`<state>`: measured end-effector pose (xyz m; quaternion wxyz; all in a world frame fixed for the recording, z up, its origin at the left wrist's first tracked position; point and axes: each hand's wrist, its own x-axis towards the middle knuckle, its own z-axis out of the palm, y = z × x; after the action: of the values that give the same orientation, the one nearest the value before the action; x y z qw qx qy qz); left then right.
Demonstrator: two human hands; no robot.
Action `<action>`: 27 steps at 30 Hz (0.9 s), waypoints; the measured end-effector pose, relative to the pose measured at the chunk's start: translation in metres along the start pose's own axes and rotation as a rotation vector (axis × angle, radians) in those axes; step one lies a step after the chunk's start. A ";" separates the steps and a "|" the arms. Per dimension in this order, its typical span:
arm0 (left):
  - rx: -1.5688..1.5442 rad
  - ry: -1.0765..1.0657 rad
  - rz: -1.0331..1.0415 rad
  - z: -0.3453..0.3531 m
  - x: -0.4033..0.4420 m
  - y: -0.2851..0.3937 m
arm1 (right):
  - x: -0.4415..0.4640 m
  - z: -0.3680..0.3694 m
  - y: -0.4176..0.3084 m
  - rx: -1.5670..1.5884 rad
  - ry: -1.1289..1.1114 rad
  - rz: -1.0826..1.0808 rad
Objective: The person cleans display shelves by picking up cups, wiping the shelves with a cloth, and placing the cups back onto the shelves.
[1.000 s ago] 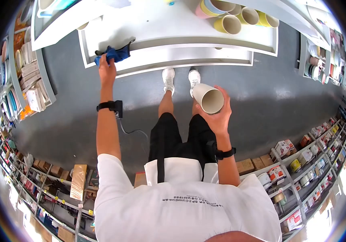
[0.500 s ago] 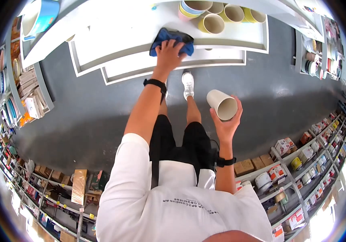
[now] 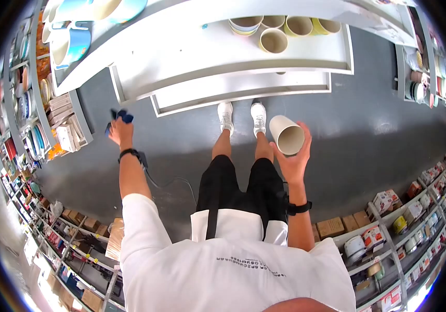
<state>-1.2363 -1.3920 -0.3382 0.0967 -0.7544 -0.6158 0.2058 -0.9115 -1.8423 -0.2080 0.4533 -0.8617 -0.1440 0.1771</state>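
My left hand (image 3: 122,132) is closed on a dark blue cloth (image 3: 124,116), held out over the floor to the left of the white shelf unit. In my right hand (image 3: 296,158) is a white cup (image 3: 284,132), tilted so that its open mouth faces toward me. The fingers wrap round the cup's right side and thumb side. Ahead of both hands is the upper white shelf (image 3: 181,60), with a yellowish cup (image 3: 273,40) near its front and several more cups behind it.
Below the upper shelf a lower white shelf (image 3: 233,88) juts out near my shoes. Blue cups (image 3: 72,44) stand on a higher board at the upper left. Racks with boxes (image 3: 332,227) run behind me, and a cable (image 3: 173,181) hangs by my left side.
My left hand has lifted the cloth off the shelf and swung left and back over the floor. The right hand still holds the cup in nearly the same place. My feet have shifted.
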 end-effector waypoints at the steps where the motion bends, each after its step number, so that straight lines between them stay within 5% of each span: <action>1: -0.014 -0.055 -0.066 0.001 -0.012 -0.010 | 0.003 0.000 0.000 0.001 -0.003 -0.013; 6: -0.137 -0.121 -0.240 0.025 -0.077 -0.032 | 0.022 -0.002 0.009 -0.006 -0.159 -0.120; 8: -0.670 0.349 0.127 0.066 -0.096 -0.047 | 0.034 0.000 0.017 0.000 -0.234 -0.166; 11: -1.086 0.073 -0.025 -0.018 -0.147 0.010 | 0.068 0.014 0.022 -0.050 -0.396 -0.324; 13: -1.087 0.031 -0.113 -0.017 -0.171 0.029 | 0.087 0.026 0.010 -0.078 -0.566 -0.301; 14: -1.135 0.154 0.010 -0.009 -0.192 0.045 | 0.103 0.039 0.002 -0.088 -0.631 -0.348; 15: -1.423 -0.101 -0.181 -0.038 -0.203 0.060 | 0.106 0.048 -0.006 -0.099 -0.639 -0.361; 18: -1.657 -0.205 -0.407 -0.029 -0.205 0.089 | 0.120 0.067 -0.022 -0.031 -0.608 -0.402; 20: -2.380 -0.682 -0.942 0.014 -0.212 0.105 | 0.123 0.085 -0.028 -0.050 -0.448 -0.425; 23: -2.335 -0.880 -1.017 0.019 -0.230 0.124 | 0.131 0.108 -0.022 -0.036 -0.230 -0.432; 25: -2.402 -0.970 -0.926 -0.012 -0.225 0.131 | 0.129 0.130 -0.034 0.084 -0.288 -0.357; 27: -2.506 -1.327 -0.684 0.004 -0.251 0.135 | 0.138 0.161 -0.042 0.068 -0.389 -0.380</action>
<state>-1.1570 -1.6658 -0.3473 -0.8637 0.0696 -0.4640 -0.1841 -0.8623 -1.6451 -0.2818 0.4707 -0.7533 -0.3814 0.2558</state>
